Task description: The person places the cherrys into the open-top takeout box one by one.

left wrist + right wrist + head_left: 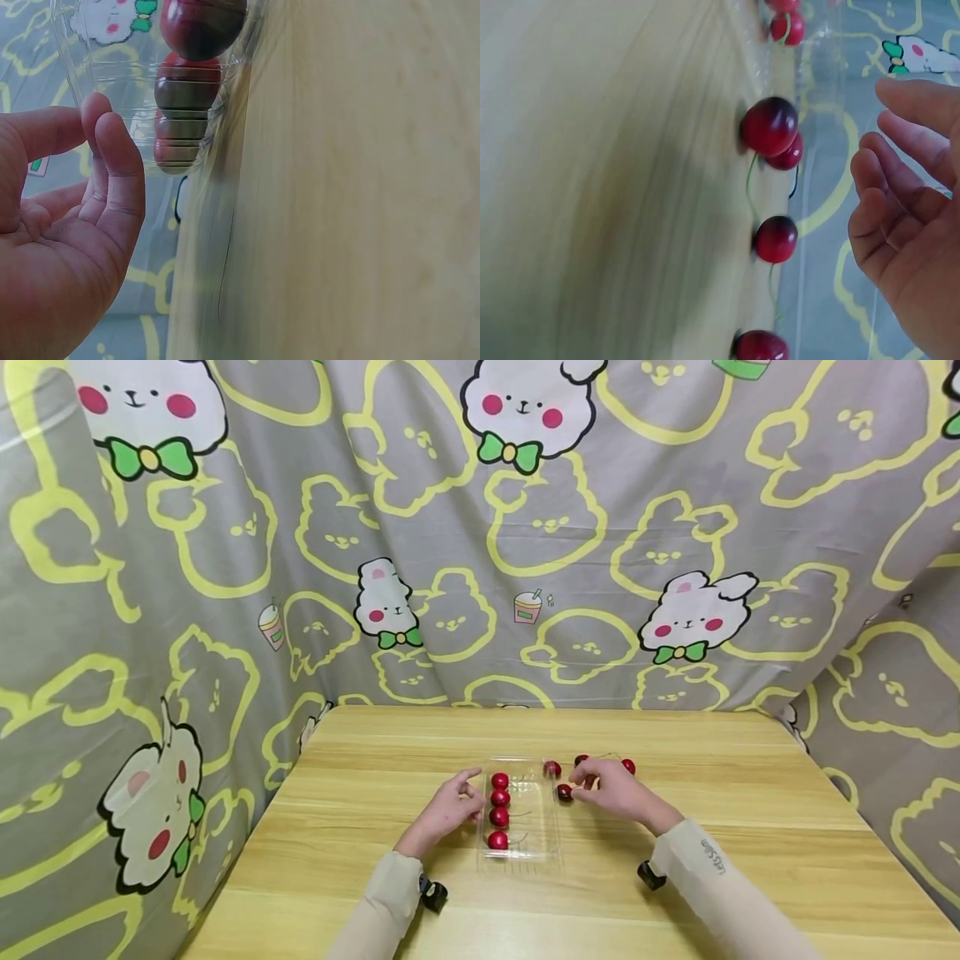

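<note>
A clear plastic box [536, 827] stands on the table, with several red cherries [499, 817] in a column along its left side. My left hand [446, 808] is at the box's left wall, fingers loosely bent; in the left wrist view the fingertips [120, 142] are at the rim, and I cannot tell if they touch it. Over the loose cherries right of the box hovers my right hand [617, 789]. Nothing shows between its bent fingers in the right wrist view. A dark red cherry [565, 792] lies just left of its fingertips. Another cherry [777, 239] has a green stem.
More loose cherries lie behind the right hand, one at its far side [628, 767], partly covered by the hand. The wooden table [360, 760] meets a grey patterned curtain [450, 543] at the back and sides. Each wrist wears a small black camera.
</note>
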Demonstrator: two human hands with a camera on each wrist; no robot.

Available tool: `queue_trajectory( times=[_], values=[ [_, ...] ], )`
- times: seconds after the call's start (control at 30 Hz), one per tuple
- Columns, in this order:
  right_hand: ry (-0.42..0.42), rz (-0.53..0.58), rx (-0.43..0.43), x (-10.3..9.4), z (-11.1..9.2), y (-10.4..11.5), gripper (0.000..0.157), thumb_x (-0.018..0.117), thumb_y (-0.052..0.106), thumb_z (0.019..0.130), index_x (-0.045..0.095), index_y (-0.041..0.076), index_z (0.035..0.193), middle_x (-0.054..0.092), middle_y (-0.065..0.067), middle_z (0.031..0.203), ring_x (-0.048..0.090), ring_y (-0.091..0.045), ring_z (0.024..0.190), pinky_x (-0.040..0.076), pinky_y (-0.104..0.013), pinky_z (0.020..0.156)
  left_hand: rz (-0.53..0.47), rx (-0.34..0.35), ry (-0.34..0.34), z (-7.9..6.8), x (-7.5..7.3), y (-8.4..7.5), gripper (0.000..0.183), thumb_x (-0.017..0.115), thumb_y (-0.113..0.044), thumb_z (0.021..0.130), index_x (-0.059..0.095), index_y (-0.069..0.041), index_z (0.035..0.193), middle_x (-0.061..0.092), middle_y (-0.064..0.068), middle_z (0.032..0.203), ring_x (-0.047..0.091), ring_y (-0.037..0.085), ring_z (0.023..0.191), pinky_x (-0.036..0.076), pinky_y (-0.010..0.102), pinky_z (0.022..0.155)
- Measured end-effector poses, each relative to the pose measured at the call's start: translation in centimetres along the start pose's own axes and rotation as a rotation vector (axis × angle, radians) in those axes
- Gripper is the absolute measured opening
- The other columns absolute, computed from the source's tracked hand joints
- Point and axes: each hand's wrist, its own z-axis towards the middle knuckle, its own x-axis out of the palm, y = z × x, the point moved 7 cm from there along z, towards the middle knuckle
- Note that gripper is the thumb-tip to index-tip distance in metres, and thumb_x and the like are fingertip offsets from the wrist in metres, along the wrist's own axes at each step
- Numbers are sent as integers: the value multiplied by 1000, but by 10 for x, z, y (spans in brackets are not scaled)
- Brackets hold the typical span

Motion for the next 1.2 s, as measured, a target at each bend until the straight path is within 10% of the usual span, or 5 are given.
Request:
queue_trajectory(
  times=[0.8,1.2],
  values=[
    [51,-83,90,20,10,-25,32,78,15,78,68,9,107,63,-2,103,57,-26,96,50,-42,82,-6,-2,-12,-2,-3,1,60,56,4,89,28,11,142,55,13,84,59,16,66,56,39,68],
    [53,-111,42,27,15,-26,29,79,15,76,70,10,103,64,3,95,58,-18,87,49,-37,77,-4,-12,-33,13,-5,33,63,59,0,87,30,6,143,55,9,83,59,15,65,55,31,63]
  ],
)
